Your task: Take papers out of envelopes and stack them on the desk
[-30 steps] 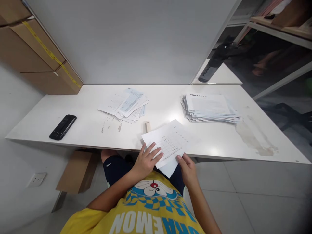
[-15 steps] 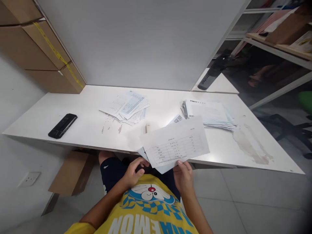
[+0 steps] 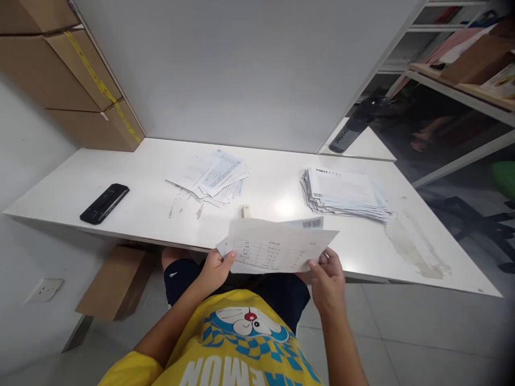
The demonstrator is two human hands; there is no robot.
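Note:
Between both hands I hold a few printed paper sheets (image 3: pixel 277 246) above the table's front edge. My left hand (image 3: pixel 218 272) pinches their left corner, thumb on top. At the lower right corner my right hand (image 3: pixel 328 276) is closed on the same sheets. A table of printed rows shows on the uppermost one, and another sheet peeks out behind it. Just beyond the papers lies a small pale block (image 3: pixel 245 211). Farther off are a loose, fanned pile of papers (image 3: pixel 213 177) on the left and a thicker stack of papers (image 3: pixel 346 193) on the right.
A black phone-like device (image 3: pixel 104 203) lies on the white table (image 3: pixel 153 166) at left. Cardboard boxes (image 3: pixel 92 75) stand at the back left, another box (image 3: pixel 116 281) below. A grey panel (image 3: pixel 241 69) closes off the back. A dark bottle (image 3: pixel 354 126) is at the back right.
My left hand has come up and taken hold of the sheets' left corner. The sheets have turned more level, and my right hand has shifted right along them.

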